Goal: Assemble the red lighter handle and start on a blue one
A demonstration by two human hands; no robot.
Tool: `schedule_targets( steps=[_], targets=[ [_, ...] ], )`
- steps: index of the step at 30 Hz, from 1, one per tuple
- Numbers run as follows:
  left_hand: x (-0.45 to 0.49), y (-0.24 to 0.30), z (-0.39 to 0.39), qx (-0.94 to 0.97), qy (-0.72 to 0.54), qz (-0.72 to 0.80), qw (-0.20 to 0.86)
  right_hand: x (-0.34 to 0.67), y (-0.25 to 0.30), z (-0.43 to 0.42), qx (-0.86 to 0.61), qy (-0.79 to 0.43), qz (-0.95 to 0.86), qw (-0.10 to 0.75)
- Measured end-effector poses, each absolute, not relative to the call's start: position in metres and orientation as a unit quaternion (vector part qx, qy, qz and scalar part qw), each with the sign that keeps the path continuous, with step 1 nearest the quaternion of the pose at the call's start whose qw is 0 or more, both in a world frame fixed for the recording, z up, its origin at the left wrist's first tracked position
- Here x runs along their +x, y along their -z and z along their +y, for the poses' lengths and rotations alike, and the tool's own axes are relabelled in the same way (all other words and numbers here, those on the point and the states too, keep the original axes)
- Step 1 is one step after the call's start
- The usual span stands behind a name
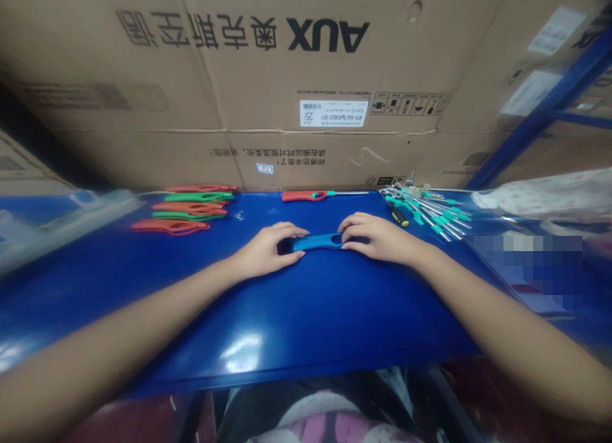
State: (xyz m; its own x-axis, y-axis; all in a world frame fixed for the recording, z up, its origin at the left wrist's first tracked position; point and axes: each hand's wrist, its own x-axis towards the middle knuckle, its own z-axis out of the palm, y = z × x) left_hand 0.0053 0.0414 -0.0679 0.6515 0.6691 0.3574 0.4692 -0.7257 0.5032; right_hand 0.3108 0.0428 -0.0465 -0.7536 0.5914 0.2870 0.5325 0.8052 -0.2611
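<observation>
A blue plastic handle shell [317, 241] lies flat in the middle of the blue table [296, 322]. My left hand [268, 249] grips its left end with thumb and fingers. My right hand [377, 238] holds its right end, fingers curled over the top. Both forearms rest on the table surface.
Red and green handle shells [187, 211] lie stacked at the back left. A red lighter with a metal rod [315, 195] sits at the back middle. A pile of green-tipped metal rods [428, 208] lies at the back right. Large cardboard boxes [296, 79] stand behind the table.
</observation>
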Motion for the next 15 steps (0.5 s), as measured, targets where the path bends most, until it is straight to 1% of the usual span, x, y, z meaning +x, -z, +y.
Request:
schedule_targets(
  steps=[5,8,11,15],
  targets=[
    [0.006,0.068,0.042,0.890,-0.271,0.315,0.186,0.310,0.045,0.042,-0.301,-0.078,-0.933,0.178],
    [0.006,0.069,0.042,0.890,-0.273,0.315,0.184,0.310,0.043,0.042,-0.298,-0.067,-0.933,0.191],
    [0.006,0.068,0.042,0.891,-0.273,0.315,0.180,0.310,0.038,0.041,-0.308,-0.030,-0.927,0.211],
    [0.006,0.067,0.041,0.893,-0.273,0.311,0.179,0.315,0.028,0.037,-0.362,0.033,-0.898,0.248]
  ],
)
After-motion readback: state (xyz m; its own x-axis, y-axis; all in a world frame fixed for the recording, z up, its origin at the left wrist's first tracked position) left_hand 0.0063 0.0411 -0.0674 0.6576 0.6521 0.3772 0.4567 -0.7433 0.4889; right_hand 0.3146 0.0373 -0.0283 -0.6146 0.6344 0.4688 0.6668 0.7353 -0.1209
